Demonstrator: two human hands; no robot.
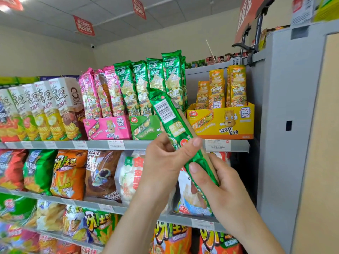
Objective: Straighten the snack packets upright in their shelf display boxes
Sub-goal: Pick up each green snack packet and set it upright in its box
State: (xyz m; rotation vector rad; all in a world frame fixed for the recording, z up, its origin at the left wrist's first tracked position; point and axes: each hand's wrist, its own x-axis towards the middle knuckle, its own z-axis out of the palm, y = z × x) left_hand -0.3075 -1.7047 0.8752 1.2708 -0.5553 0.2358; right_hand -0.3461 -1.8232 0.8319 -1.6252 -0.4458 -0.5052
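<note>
Right hand (220,182): nearest the lens; thumb and fingers pinch the lower end of the held green packet (170,121).
Left hand (161,162): higher up, thumb and fingers curled round the same packet's middle.
Held packet: one, out in front of the shelf, tilted with its top leaning left, barcode side towards the camera; it overlaps the green display box (145,127) and the left corner of the yellow display box (222,121).
Display boxes: three side by side on the top shelf edge (91,144), the pink display box (108,127) on the left, then green, then yellow.
Standing green packets (141,85): four fronts visible, upright, packed close.
Pink packets (102,92): at least three, leaning slightly.
Yellow packets (236,85): two clusters with a gap between them.
Tall cartons (55,107): at least four, left of the pink box.
Open room: bare grey backing between the green and yellow packets; the grey upright panel (282,125) closes the right end.
</note>
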